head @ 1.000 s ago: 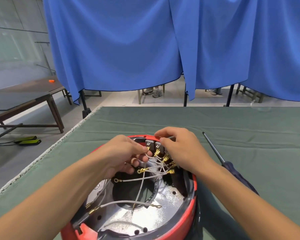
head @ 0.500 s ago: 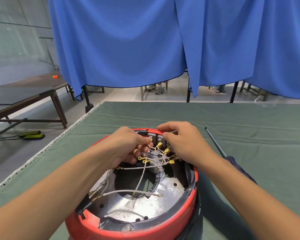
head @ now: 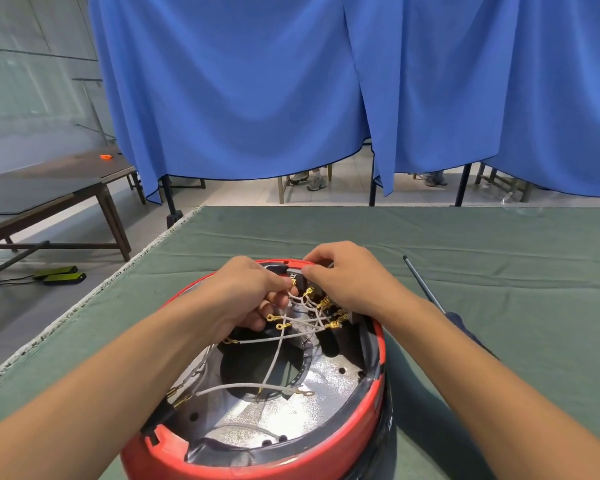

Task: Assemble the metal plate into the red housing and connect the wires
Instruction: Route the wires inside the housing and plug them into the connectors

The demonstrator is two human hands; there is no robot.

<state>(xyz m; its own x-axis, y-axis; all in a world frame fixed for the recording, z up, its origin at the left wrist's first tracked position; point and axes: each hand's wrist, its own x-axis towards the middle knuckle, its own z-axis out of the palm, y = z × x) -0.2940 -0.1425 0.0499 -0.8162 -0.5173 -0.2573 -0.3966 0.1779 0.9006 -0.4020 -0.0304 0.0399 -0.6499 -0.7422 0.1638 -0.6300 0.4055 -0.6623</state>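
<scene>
A round red housing (head: 257, 462) lies open side up on the green cloth near me. Inside it sits a speckled metal plate (head: 312, 407) with a dark round hole in the middle. Several white wires (head: 274, 355) with brass terminals cross above the plate. My left hand (head: 246, 299) is closed on a bundle of these wires at the housing's far side. My right hand (head: 347, 278) pinches a wire end against a dark terminal block (head: 297, 277) at the far rim. The two hands nearly touch.
A screwdriver (head: 426, 292) with a dark blue handle lies on the green table cloth (head: 499, 271) to the right of the housing. The table's left edge runs diagonally. Blue curtains hang behind, a wooden bench stands left, and people's feet show under the curtain.
The view has tilted slightly, so the housing sits lower in frame. Both hands stay at the far rim, with small finger shifts on the wires.
</scene>
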